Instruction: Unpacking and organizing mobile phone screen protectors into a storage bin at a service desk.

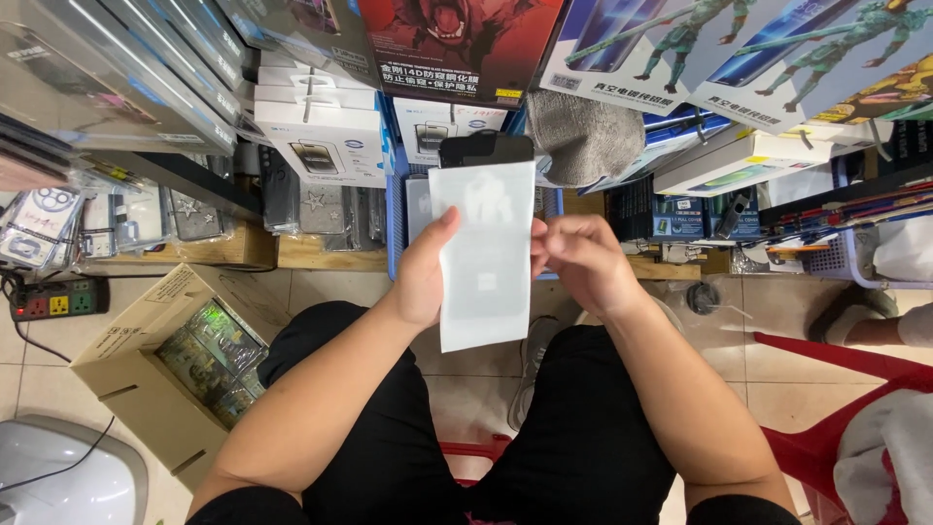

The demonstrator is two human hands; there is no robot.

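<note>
My left hand [425, 272] holds a flat pale grey-white sleeve [486, 262], upright, with its thumb on the front near the left edge. A black glass screen protector [486, 149] sticks out of the sleeve's top. My right hand [576, 261] grips the sleeve's right edge with bent fingers. Both hands are above my lap, in black trousers, and I am seated.
An open cardboard box [126, 340] of packaged goods stands on the tiled floor at left, beside a power strip [58, 303]. Shelves ahead carry white boxes [326, 136], a grey cloth [583, 131] and a blue basket [395, 224]. A red stool [836, 374] and another person's arm [889, 331] are at right.
</note>
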